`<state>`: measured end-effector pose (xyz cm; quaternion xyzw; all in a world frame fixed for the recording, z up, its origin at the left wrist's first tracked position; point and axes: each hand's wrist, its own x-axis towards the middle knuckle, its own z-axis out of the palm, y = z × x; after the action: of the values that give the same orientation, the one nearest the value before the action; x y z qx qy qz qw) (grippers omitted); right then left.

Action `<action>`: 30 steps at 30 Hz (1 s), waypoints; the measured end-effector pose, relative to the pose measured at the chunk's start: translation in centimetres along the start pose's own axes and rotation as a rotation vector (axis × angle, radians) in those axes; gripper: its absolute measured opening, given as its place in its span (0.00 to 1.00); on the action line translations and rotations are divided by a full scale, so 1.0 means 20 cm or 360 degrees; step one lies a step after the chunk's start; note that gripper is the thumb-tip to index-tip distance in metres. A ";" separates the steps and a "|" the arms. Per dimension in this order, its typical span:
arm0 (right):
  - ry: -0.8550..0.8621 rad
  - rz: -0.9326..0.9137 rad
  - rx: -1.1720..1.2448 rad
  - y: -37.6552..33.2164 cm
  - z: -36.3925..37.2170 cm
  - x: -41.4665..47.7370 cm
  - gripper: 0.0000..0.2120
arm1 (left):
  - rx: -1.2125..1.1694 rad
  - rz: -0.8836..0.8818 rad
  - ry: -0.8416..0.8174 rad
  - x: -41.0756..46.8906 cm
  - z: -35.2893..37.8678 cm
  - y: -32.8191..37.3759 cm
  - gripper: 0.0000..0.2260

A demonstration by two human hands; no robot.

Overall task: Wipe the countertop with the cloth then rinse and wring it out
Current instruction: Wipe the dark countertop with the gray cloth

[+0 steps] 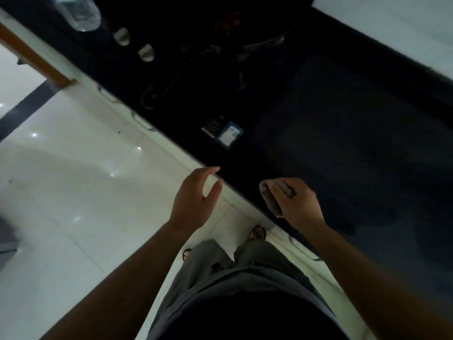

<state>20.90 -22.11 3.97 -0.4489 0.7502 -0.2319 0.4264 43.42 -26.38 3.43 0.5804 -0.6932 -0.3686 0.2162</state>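
A dark countertop point(343, 133) runs diagonally from upper left to lower right. My right hand point(297, 204) grips a bunched grey cloth point(268, 196) at the counter's near edge; most of the cloth is hidden under the fingers. My left hand point(195, 195) hovers open just off the counter's edge, fingers relaxed and pointing toward it, holding nothing.
A small blue-framed card or box point(229, 136) lies near the counter edge beside a dark item. Farther back are a black cable point(171, 79), two small metal objects point(145, 52) and a clear plastic bottle point(79, 13). White tiled floor point(73, 192) lies to the left.
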 end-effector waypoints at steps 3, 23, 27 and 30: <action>-0.0186 0.0105 0.0331 -0.13 0.15 -0.11 0.07 | -0.0209 -0.0217 0.0212 -0.22 -0.17 -0.08 0.15; -0.0849 -0.0435 -0.0048 -0.85 1.19 -0.53 0.05 | -0.0681 -0.1045 0.1017 -1.38 -0.99 -0.78 0.17; -0.0833 -0.0508 -0.0141 -0.95 1.36 -0.48 0.03 | -0.0702 -0.1105 0.1117 -1.37 -1.07 -0.88 0.17; -0.0845 -0.0491 -0.0116 -1.07 1.53 -0.39 0.03 | -0.0699 -0.1131 0.1094 -1.27 -1.17 -0.99 0.16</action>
<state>58.91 -24.64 6.77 -0.6174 0.5434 -0.1415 0.5510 79.23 -9.07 6.49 0.8075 -0.2500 -0.3440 0.4088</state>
